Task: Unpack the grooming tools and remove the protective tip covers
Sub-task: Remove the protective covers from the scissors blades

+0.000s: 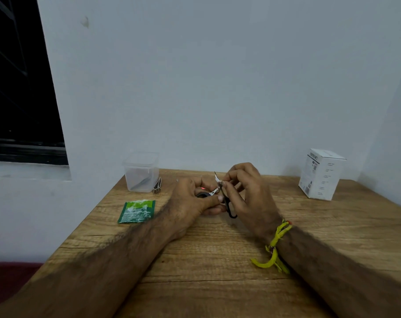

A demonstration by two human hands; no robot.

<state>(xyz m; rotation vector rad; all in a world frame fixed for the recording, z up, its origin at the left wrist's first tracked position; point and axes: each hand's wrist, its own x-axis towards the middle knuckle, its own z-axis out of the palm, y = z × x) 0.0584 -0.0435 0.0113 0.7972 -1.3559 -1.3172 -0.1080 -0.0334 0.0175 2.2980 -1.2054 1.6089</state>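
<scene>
On the wooden table [218,260] by the far wall, we grip the small scissors [227,203] mid-table: our left hand [192,203] holds one handle, our right hand [247,193] pinches the blades.

A wooden desk [218,260] with a visible grain is set against a pale wall. At about ten o'clock on it, near the far edge, a clear plastic container [141,173] is stood upright, and a metal nail clipper [157,186] is leaned against its right side. A green sachet [136,211] is laid flat at nine o'clock. At two o'clock, a white printed box [321,174] is stood upright.
</scene>
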